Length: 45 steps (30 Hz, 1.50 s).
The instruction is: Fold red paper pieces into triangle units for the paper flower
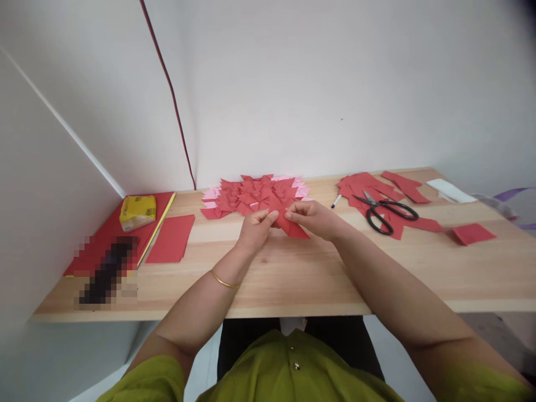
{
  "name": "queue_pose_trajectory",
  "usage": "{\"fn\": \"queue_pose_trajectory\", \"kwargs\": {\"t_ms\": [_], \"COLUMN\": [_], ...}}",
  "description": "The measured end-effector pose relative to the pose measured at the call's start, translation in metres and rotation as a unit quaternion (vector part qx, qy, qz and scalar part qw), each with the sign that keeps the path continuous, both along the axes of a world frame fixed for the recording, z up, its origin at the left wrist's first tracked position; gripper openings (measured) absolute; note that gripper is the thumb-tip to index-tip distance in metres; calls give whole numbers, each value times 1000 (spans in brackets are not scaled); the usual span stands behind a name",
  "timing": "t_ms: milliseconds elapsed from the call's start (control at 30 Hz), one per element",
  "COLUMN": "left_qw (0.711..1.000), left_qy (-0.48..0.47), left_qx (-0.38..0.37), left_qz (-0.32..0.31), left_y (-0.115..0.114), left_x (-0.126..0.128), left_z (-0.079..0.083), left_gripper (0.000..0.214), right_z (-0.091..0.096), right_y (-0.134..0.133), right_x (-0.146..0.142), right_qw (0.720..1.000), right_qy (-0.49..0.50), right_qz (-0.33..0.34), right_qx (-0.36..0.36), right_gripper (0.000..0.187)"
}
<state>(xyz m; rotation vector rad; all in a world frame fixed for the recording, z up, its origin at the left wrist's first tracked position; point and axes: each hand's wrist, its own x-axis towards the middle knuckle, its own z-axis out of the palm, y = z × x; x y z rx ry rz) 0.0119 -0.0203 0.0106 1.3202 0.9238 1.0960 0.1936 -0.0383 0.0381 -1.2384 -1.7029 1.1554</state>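
Between my two hands is a piece of folded red paper [294,228], held up above the middle of the table. My left hand [256,228] pinches its left side between thumb and fingers. On the right side, the thumb and fingers of my right hand [312,218] are closed on the same piece. Just behind it lies a pile of folded red and pink paper pieces [238,195], partly hidden by the paper I hold. The fingertips behind the paper are hidden.
Black-handled scissors [383,212] lie on red paper cutouts [368,183] at the right, near a marker [336,201], white paper [450,190] and a folded red sheet [473,233]. At the left are red sheets [171,239], a yellow pack [138,212] and a blurred dark object [109,271]. A wall [335,84] stands behind.
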Motion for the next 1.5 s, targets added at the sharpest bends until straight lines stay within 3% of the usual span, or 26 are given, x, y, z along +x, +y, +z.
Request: {"fn": "queue_pose_trajectory", "kwargs": {"t_ms": [167, 400, 633, 800, 1000, 1133, 1300, 1500], "left_qw": [993, 996, 999, 996, 989, 979, 973, 957], "left_qy": [-88, -15, 25, -31, -105, -146, -180, -217], "left_qx": [-68, -61, -27, -72, -97, -139, -146, -190], "left_qz": [-26, -65, -9, -51, 31, 13, 6, -11], "left_y": [0, -2, -3, -6, -7, -7, -8, -7], "left_x": [2, 2, 3, 5, 8, 9, 9, 7], "left_z": [2, -4, -9, -1, 5, 4, 7, 10], "left_gripper": [39, 28, 26, 27, 26, 29, 30, 27], "right_z": [-5, -7, -6, -3, 1, 3, 8, 7], "right_y": [2, 3, 2, 1, 0, -2, -3, -1], "right_x": [-1, -1, -3, -1, -1, -2, -2, 3], "right_qw": [999, 998, 999, 999, 1000, 999, 998, 999], "right_qy": [21, -18, 5, 10, 3, -46, -45, 39], "right_qz": [-23, -47, -32, 18, -4, -24, -25, -14], "right_qx": [-20, 22, 32, 26, 29, 8, 38, 2], "right_gripper": [31, 30, 33, 32, 31, 27, 22, 28]}}
